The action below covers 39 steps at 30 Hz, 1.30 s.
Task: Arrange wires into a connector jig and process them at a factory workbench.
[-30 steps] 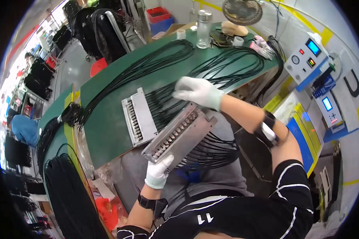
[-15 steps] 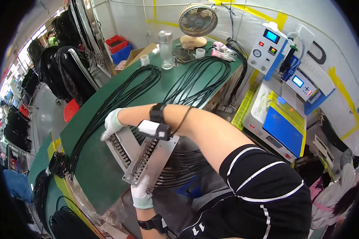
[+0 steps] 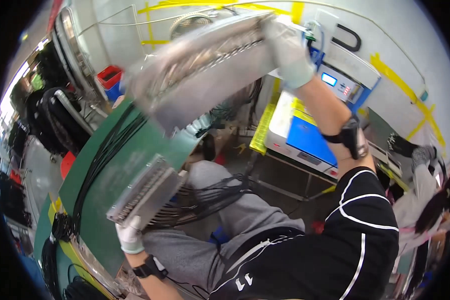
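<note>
My right hand (image 3: pixel 291 57), in a white glove, is raised high and wrapped around one end of a long metal holder (image 3: pixel 217 82). A row of small parts runs along this holder, too blurred to make out, and it spans the upper middle of the view, clear of the table. Low at the left, my gloved left hand (image 3: pixel 130 236) grips the lower end of a second metal holder (image 3: pixel 150 192) with a similar row of parts. Black cables (image 3: pixel 200 207) trail from this one across my lap. Most of both hands' fingers are hidden or blurred.
Long black cables (image 3: pixel 92 167) lie along the green table (image 3: pixel 102 217). A white machine with a blue lid (image 3: pixel 310 140) stands at the right, below a control box with a lit screen (image 3: pixel 330 79). The fan (image 3: pixel 187 24) is partly covered by the raised holder.
My right hand has lifted one metal holder from beside the other, up and to the right. My left hand and its holder have shifted left. The view has swung to the right.
</note>
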### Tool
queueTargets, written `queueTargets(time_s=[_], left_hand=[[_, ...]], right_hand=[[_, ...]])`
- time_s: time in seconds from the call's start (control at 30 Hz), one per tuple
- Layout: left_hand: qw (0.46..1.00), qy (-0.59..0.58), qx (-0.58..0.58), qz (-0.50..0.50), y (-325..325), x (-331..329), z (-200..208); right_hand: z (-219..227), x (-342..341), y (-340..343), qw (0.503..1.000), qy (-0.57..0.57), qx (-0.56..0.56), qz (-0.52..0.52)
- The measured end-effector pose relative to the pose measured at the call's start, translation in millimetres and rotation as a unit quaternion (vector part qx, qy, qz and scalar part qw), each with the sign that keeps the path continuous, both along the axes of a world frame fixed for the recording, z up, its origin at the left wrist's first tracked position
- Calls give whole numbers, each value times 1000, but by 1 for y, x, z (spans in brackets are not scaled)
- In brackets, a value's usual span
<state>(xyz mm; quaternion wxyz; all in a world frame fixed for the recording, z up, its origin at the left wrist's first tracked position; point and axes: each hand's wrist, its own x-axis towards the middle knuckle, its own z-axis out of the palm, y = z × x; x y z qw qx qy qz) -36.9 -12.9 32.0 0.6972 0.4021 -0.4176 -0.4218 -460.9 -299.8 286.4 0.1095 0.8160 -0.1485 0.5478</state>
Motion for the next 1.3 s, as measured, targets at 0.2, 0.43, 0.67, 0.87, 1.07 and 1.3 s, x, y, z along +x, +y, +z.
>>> queueTargets(time_s=[0.2,0.43,0.67,0.87,1.07,1.3], left_hand=[[994,-9,105,-9,-41,54,-21],[983,-8,179,35,-51,51,-18],[981,4,189,51,-51,40,-9],[980,-8,196,37,-42,52,-7],[986,-3,167,3,-50,48,-15],[984,-60,169,11,-40,96,-48]], right_hand=[[46,-165,82,836,-366,406,53],[-61,-332,110,728,-473,486,-99],[-221,-407,64,573,-481,578,-326],[-316,-424,9,557,-344,581,-483],[-381,-501,-23,630,-307,556,-447],[-378,-501,-24,593,-226,580,-510]])
